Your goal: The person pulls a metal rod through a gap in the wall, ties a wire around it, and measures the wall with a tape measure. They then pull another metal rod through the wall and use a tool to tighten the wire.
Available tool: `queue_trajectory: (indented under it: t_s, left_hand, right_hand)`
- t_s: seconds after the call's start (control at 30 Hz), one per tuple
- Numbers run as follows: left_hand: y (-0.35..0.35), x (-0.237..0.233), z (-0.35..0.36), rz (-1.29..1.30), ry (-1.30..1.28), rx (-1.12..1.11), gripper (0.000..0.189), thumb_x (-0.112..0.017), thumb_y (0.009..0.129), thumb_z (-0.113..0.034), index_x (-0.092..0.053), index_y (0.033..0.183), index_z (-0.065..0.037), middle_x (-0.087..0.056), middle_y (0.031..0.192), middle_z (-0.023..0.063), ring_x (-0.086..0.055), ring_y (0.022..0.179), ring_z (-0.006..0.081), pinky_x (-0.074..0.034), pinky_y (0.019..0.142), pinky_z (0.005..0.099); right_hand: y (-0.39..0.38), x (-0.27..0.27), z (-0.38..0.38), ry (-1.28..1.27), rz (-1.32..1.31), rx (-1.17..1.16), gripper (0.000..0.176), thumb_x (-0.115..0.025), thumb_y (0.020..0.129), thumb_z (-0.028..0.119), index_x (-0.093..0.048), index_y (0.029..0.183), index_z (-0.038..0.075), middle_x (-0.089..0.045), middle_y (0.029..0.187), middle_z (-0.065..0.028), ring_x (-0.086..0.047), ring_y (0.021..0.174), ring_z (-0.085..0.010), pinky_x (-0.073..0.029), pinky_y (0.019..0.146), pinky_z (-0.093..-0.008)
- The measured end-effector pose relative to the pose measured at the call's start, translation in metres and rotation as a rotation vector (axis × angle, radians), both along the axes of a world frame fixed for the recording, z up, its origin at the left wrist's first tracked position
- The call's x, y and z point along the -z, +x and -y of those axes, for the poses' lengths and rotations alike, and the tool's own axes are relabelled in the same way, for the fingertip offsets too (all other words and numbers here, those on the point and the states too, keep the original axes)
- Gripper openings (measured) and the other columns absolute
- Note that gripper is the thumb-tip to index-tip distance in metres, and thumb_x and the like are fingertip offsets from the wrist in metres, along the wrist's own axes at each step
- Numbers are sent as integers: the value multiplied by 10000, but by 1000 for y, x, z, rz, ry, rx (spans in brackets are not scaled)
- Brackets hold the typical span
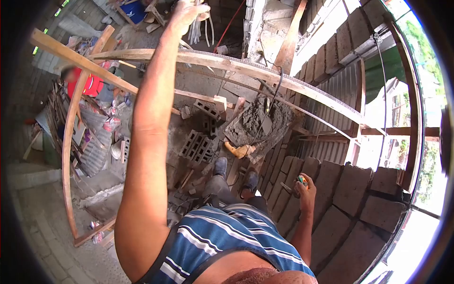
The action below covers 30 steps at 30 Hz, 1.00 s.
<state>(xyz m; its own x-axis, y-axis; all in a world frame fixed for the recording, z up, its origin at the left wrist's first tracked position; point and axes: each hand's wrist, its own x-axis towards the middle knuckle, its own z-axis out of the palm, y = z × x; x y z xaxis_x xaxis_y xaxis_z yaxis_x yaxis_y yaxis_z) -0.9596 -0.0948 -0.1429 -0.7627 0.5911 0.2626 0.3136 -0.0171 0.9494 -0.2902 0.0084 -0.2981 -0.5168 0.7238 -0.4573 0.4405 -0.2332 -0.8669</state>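
Observation:
Stretched far up and forward, my left hand (189, 12) has its fingers curled around a bunch of pale cables (195, 32), whose ends hang down below it. The fingers are partly cut off by the top edge of the view. My right hand (307, 188) is low at my right side, in front of the block wall (326, 203). It is closed on a small hand tool (301, 181) with a teal and orange handle; a thin shaft points left, like a screwdriver's. Beneath my left hand, a long wooden beam (227, 61) crosses the view.
By my feet lie a yellow power tool (240, 150), hollow blocks (196, 146) and a heap of wet mortar (272, 116). More timber (71, 156) frames the left side. A person in red (87, 85) is there among scrap and metal sheets.

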Motion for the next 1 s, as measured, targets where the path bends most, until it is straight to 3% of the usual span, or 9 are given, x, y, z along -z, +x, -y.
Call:
queue_trajectory:
  t_s: [0.03, 0.17, 0.3, 0.4, 0.53, 0.67, 0.7, 0.8, 1.0]
  left_hand:
    - [-24, 9, 4, -120, -106, 80, 99, -661, 859, -29, -587, 912, 9, -622, 782, 50, -607, 644, 133, -494, 588, 275]
    - [-15, 10, -3, -504, -541, -86, 112, -651, 799, -75, -615, 892, -24, -621, 721, 67, -611, 660, 146, -494, 626, 328]
    - [-22, 39, -35, -773, -402, -27, 112, -625, 809, -120, -614, 895, -49, -658, 797, 170, -661, 758, 318, -509, 693, 425]
    - [3, 47, -64, -801, -514, -181, 73, -583, 807, -110, -611, 868, -81, -669, 838, 172, -663, 833, 371, -510, 712, 451]
    - [16, 85, -97, -1060, -226, -251, 47, -522, 818, -47, -568, 825, -51, -648, 820, 178, -615, 800, 422, -503, 706, 519]
    - [12, 145, -115, -1020, -297, -140, 46, -544, 792, -42, -574, 823, -58, -640, 817, 183, -618, 804, 413, -495, 702, 509]
    - [17, 149, -115, -1017, -291, -127, 46, -544, 792, -42, -574, 823, -58, -640, 817, 183, -618, 805, 413, -495, 702, 509]
    - [41, 154, -106, -602, -662, 209, 97, -530, 739, -45, -605, 779, -91, -666, 804, 174, -656, 807, 367, -477, 663, 469]
    - [35, 151, -106, -594, -600, 492, 148, -649, 692, -108, -616, 824, -49, -642, 745, 133, -622, 703, 232, -493, 660, 385]
  right_hand:
    - [-1, -1, 1, 1, 0, 6, 367, -607, 886, 81, -592, 1240, -13, -637, 934, -36, -569, 784, -68, -466, 691, -210]
    - [-4, -1, 5, 51, 87, -56, 354, -642, 860, 110, -621, 1200, 12, -619, 941, -16, -576, 812, -83, -478, 730, -233]
    - [-3, 8, 9, 76, 152, -114, 384, -665, 836, 149, -624, 1196, 22, -632, 985, -36, -595, 848, -113, -494, 768, -271]
    - [1, 18, 11, 106, 155, -129, 405, -668, 825, 163, -621, 1201, 18, -647, 1001, -61, -607, 881, -128, -499, 796, -292]
    - [3, 15, 16, 146, 189, -124, 407, -665, 829, 158, -617, 1208, 15, -657, 1012, -80, -614, 911, -141, -496, 823, -300]
    - [11, 15, 24, 166, 196, -90, 414, -673, 826, 183, -622, 1203, 19, -660, 1015, -91, -619, 928, -162, -491, 849, -313]
    - [15, 16, 26, 208, 203, -100, 418, -678, 824, 196, -624, 1200, 21, -661, 1018, -94, -620, 931, -165, -491, 851, -315]
    - [15, 5, 33, 204, 244, -95, 425, -682, 822, 216, -626, 1193, 18, -666, 1030, -106, -624, 934, -168, -492, 854, -315]
    - [9, -3, 42, 135, 316, -42, 450, -686, 819, 224, -625, 1214, 18, -674, 1036, -112, -633, 920, -175, -504, 838, -314]
